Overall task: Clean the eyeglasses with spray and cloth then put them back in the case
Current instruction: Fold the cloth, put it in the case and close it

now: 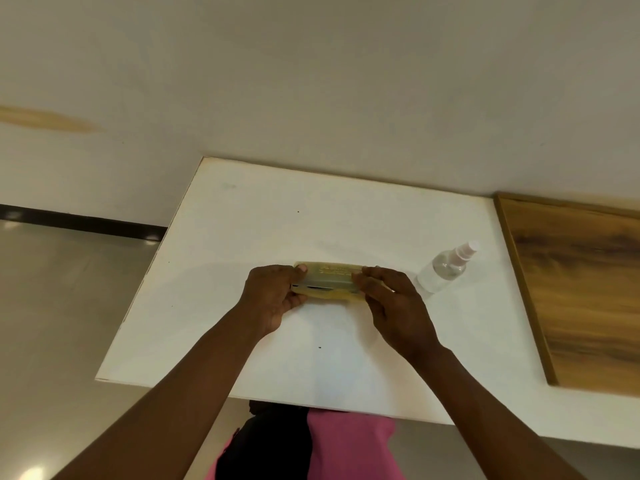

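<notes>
White desk fills the frame's middle; at its center lies the translucent yellowish eyeglass case, slightly ajar. The left hand and right hand each pinch one end. Probably light, stiff and slick, it is best gripped at the ends. A clear spray bottle lies right of it.

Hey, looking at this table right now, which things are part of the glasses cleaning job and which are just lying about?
Part of the job:
- yellowish glasses case, gripped at its ends by the left hand and right hand
- clear spray bottle, standing right of the case

Just lying about:
- wooden board at the right edge of the white table

No cloth or glasses are visible.
</notes>
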